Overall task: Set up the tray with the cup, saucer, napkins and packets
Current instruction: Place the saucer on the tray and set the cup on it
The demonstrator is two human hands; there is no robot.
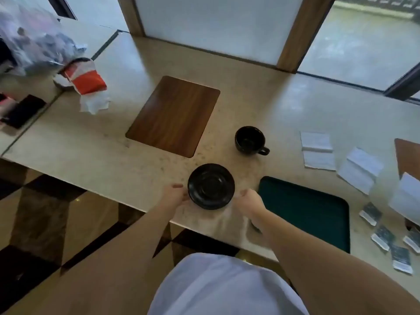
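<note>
A black saucer (211, 186) lies near the front edge of the beige table (95, 144). My left hand (173, 195) touches its left rim and my right hand (248, 200) its right rim, both gripping it. A black cup (250, 140) stands upright behind it, handle pointing right. A dark green tray (306, 210) lies to the right of the saucer. White folded napkins (317, 142) lie further right, and several dark packets (384, 237) sit at the right front edge.
A brown wooden board (173, 115) lies behind the saucer. A red and white tissue pack (85, 83) and a plastic bag (34, 42) sit at the far left, beside a dark phone (22, 111). Another wooden board (409, 155) shows at the right edge.
</note>
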